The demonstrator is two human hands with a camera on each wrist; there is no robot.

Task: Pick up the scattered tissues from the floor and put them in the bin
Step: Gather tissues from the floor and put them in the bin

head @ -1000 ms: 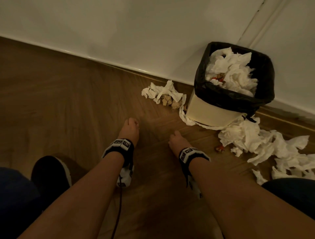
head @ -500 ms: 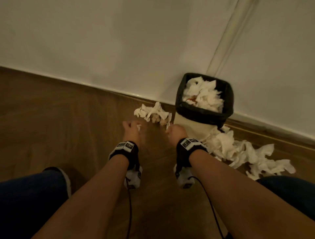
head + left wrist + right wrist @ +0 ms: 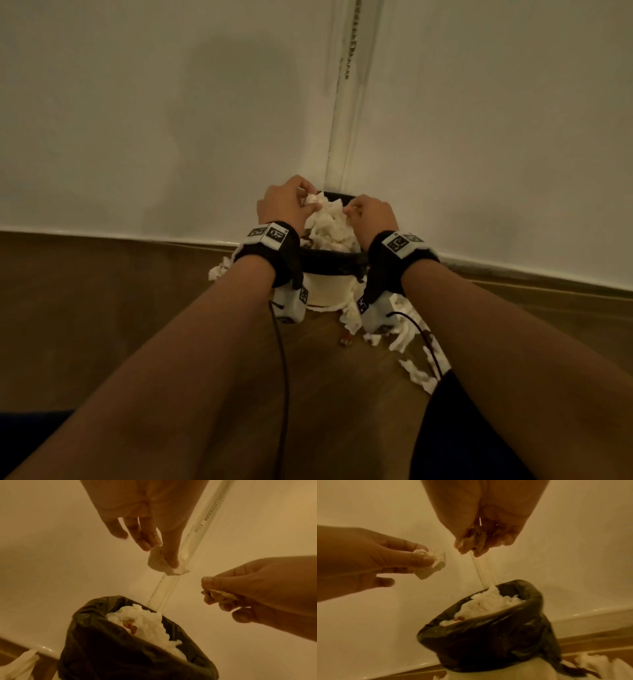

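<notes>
Our wrists hide bin (image 3: 329,263) sides; floor tissues (image 3: 416,375) partly behind right arm; bin base cropped in wrist views.

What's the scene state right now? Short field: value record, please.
left hand: pinches a small white tissue scrap above the bin
right hand: grips a crumpled brownish wad above the bin
bin: black liner, pale body, against the wall
bin contents: white tissues heaped to about the rim
floor: tissues on the floor, mostly right of the bin
release: not yet, both hands hold their pieces
</notes>
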